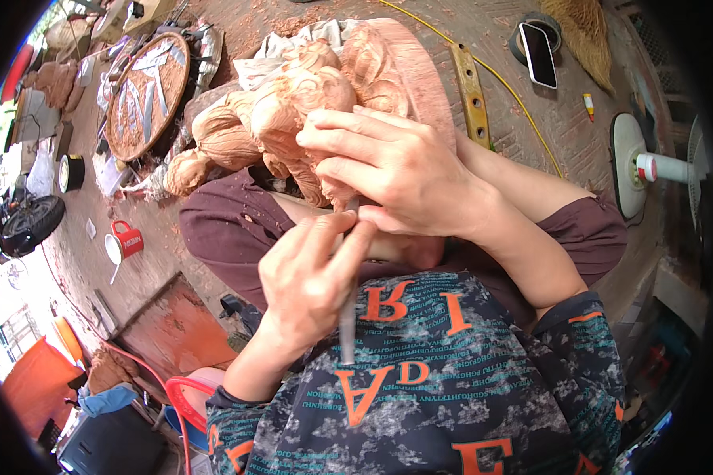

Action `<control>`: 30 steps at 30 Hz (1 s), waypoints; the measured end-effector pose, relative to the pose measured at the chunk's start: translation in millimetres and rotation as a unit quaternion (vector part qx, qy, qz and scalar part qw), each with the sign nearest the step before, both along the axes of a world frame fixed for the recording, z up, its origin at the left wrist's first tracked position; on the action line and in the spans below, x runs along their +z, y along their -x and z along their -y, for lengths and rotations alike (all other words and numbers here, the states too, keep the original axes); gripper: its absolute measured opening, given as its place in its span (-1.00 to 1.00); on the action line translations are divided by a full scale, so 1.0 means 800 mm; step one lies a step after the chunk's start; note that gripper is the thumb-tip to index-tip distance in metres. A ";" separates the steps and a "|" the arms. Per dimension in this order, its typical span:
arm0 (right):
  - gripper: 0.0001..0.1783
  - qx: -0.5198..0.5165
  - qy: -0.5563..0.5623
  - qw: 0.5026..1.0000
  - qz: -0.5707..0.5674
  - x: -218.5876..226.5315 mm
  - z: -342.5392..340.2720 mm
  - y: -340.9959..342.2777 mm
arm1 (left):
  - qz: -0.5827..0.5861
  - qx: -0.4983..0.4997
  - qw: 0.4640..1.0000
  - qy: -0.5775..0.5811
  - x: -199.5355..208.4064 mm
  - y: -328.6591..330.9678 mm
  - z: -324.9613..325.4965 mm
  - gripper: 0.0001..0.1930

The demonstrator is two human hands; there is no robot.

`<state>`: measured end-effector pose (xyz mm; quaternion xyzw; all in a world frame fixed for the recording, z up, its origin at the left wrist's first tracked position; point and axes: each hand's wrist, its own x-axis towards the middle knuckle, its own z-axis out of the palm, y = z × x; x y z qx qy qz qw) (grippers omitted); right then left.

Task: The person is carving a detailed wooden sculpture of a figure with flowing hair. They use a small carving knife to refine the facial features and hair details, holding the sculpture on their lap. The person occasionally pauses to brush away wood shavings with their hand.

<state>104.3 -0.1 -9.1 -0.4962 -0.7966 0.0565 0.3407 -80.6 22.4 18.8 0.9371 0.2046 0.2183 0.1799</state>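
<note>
A pale reddish wood carving [313, 87] with rounded, swirling forms and a thick flat base rests before my crossed legs. My left hand [305, 273] pinches a narrow grey metal carving chisel [347, 332]; its shank runs down past my palm toward my shirt. The chisel's upper end meets the low near edge of the carving, and its very tip is hidden by my fingers. Across the carving's near side lies my right hand [400, 174], fingers bent over the wood, thumb close to the chisel and my left fingertips.
At the left, a round woven tray [178, 51] holds several metal chisels. A red mug [124, 241] and a roll of tape [71, 172] are nearer. To the right lie a yellow level [471, 95], a phone [538, 55] and a fan [630, 166]. Wood chips litter the floor.
</note>
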 end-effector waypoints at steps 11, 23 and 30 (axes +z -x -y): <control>-0.69 -0.026 -0.034 0.999 -0.023 -0.012 -0.004 0.005 | -0.038 0.021 0.998 0.047 0.012 -0.001 -0.004 -0.82; -0.69 -0.034 0.006 0.999 -0.027 -0.003 -0.006 0.006 | -0.024 -0.009 1.000 0.000 0.013 0.006 -0.017 -0.75; -0.70 -0.044 -0.036 0.998 -0.030 -0.011 -0.008 0.011 | -0.058 -0.020 0.998 -0.004 0.014 0.006 -0.008 -0.81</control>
